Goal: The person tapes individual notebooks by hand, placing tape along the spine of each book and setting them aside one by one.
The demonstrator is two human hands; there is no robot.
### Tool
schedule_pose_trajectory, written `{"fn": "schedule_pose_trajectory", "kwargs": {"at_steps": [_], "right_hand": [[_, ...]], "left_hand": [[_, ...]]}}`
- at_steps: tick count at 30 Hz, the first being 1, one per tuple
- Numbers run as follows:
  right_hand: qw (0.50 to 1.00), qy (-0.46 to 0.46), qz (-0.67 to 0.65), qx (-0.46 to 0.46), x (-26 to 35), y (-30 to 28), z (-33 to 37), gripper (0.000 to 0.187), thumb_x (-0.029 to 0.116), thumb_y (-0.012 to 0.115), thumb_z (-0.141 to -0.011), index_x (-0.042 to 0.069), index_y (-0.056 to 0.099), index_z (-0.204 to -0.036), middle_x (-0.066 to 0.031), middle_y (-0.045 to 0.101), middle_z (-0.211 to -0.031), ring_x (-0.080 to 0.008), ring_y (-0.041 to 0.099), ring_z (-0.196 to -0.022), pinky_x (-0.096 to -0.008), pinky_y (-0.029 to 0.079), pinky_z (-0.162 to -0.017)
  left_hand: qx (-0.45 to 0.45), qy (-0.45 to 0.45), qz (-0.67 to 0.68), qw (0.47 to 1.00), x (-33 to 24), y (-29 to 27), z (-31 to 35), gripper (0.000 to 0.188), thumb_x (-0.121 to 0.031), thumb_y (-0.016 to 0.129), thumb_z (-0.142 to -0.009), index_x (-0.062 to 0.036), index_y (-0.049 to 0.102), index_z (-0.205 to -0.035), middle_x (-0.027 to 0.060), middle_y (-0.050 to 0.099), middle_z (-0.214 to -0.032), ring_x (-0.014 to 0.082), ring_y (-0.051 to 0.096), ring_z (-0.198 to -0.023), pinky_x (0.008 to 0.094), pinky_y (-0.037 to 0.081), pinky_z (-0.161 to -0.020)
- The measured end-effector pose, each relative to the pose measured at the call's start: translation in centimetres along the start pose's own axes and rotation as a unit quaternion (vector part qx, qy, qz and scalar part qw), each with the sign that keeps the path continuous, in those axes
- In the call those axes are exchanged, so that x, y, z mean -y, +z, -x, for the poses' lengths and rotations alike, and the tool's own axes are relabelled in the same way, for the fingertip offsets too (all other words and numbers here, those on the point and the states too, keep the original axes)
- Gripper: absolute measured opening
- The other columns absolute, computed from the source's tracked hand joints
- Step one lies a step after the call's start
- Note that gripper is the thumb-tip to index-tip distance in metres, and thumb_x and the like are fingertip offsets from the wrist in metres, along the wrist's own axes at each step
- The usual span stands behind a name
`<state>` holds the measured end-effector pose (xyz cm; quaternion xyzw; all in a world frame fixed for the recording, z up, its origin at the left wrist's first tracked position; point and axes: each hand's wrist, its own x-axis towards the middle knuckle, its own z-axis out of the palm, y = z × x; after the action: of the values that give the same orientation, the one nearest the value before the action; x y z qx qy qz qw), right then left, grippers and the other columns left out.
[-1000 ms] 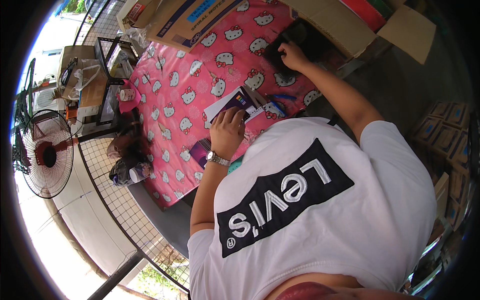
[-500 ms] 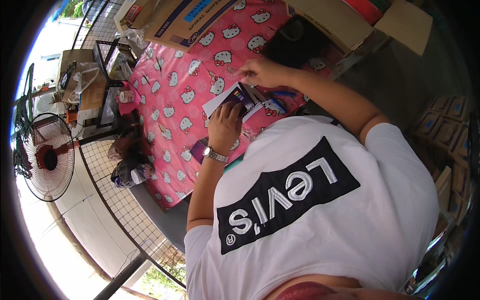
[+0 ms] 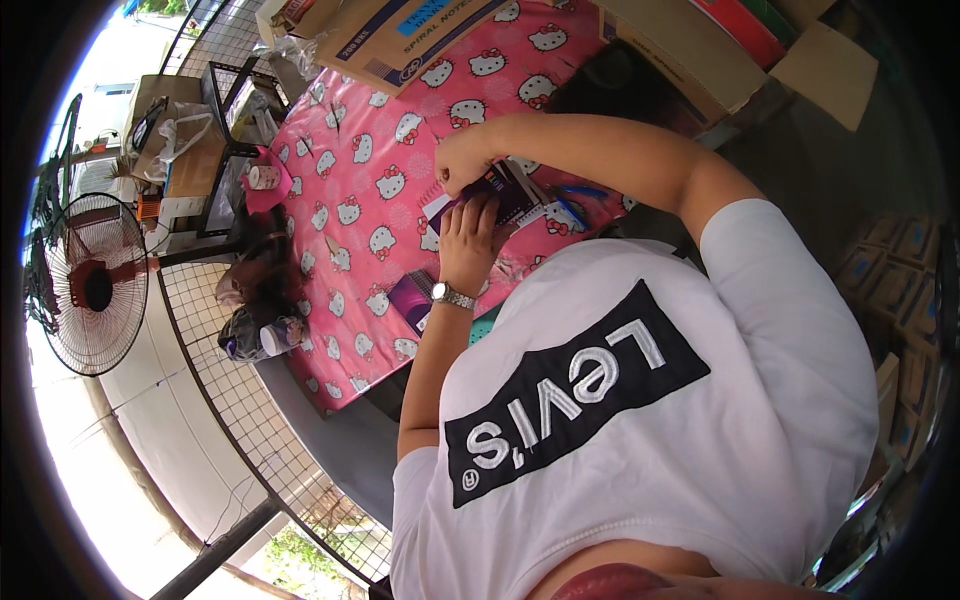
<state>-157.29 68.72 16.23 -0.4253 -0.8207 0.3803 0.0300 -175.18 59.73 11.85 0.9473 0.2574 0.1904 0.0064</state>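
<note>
A small spiral notebook [image 3: 517,192] with a dark purple cover lies on the pink table cover, white pages showing at its edges. My left hand [image 3: 468,235], a watch on its wrist, rests on the notebook's near left part with fingers laid flat. Across the notebook's far left edge, my right hand [image 3: 466,160] is curled closed, its fingertips turned down. What it pinches, if anything, is hidden under the knuckles. Another purple notebook [image 3: 408,302] lies left of my left wrist. Blue pens [image 3: 572,208] lie right of the notebook.
A cardboard box [image 3: 400,45] stands at the table's far side, another box [image 3: 690,60] at the far right beside a dark item [image 3: 625,85]. On the left are a paper cup [image 3: 264,177], a bag [image 3: 245,335] and a standing fan [image 3: 95,285]. Stacked cartons [image 3: 900,280] fill the right.
My right hand has moved left, from the notebook's far right side to its far left edge. The purple cover now hides more of the white pages. My left hand still rests on the notebook.
</note>
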Motion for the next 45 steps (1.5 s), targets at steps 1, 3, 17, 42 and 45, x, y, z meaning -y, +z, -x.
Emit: {"fn": "schedule_pose_trajectory", "kwargs": {"at_steps": [1, 3, 17, 42, 45], "right_hand": [[1.000, -0.012, -0.019, -0.003, 0.3, 0.0, 0.3, 0.027, 0.022, 0.067, -0.078, 0.003, 0.070, -0.096, -0.0117, 0.071, -0.088, -0.0290, 0.067, -0.079, -0.0392, 0.052, -0.073], [0.999, -0.031, -0.044, -0.007, 0.1, 0.0, 0.0, 0.030, 0.021, 0.069, -0.077, 0.002, 0.069, -0.100, -0.0117, 0.071, -0.091, -0.0278, 0.066, -0.081, -0.0377, 0.052, -0.074], [0.909, 0.064, -0.311, -0.270, -1.4, -1.0, 8.3, 0.040, 0.037, 0.053, -0.098, 0.003, 0.064, -0.118, -0.0073, 0.064, -0.090, -0.0127, 0.057, -0.068, -0.0277, 0.048, -0.062], [0.863, -0.117, -0.074, -0.485, -1.4, 5.1, 14.4, 0.024, -0.005, 0.068, -0.080, 0.008, 0.070, -0.100, -0.0048, 0.064, -0.097, -0.0235, 0.063, -0.090, -0.0338, 0.051, -0.077], [0.862, -0.110, -0.033, -0.494, -1.0, 5.4, 14.4, 0.026, -0.004, 0.069, -0.076, 0.009, 0.070, -0.099, -0.0064, 0.064, -0.098, -0.0267, 0.062, -0.096, -0.0376, 0.051, -0.084]], "left_hand": [[-0.007, 0.001, -0.007, 1.000, 0.0, -0.1, 0.0, 0.054, -0.034, 0.079, -0.075, -0.0098, 0.059, -0.120, 0.0093, 0.059, -0.119, 0.0304, 0.056, -0.108, 0.0456, 0.044, -0.092], [-0.023, 0.007, -0.016, 1.000, -0.1, -0.4, -0.3, 0.054, -0.034, 0.079, -0.075, -0.0101, 0.060, -0.119, 0.0095, 0.059, -0.119, 0.0303, 0.055, -0.110, 0.0458, 0.044, -0.093], [0.046, -0.129, -0.003, 0.991, -2.6, -6.6, -3.8, 0.026, -0.005, 0.059, -0.084, -0.0061, 0.060, -0.110, 0.0115, 0.067, -0.102, 0.0309, 0.064, -0.094, 0.0434, 0.046, -0.089], [0.030, -0.114, 0.056, 0.991, -3.0, -4.4, -5.9, 0.024, -0.011, 0.059, -0.088, -0.0046, 0.059, -0.111, 0.0116, 0.062, -0.102, 0.0317, 0.056, -0.103, 0.0524, 0.030, -0.110], [0.026, -0.114, 0.058, 0.991, -2.9, -4.2, -5.7, 0.024, -0.012, 0.059, -0.088, -0.0048, 0.059, -0.111, 0.0114, 0.062, -0.103, 0.0312, 0.056, -0.104, 0.0534, 0.028, -0.111]]}}
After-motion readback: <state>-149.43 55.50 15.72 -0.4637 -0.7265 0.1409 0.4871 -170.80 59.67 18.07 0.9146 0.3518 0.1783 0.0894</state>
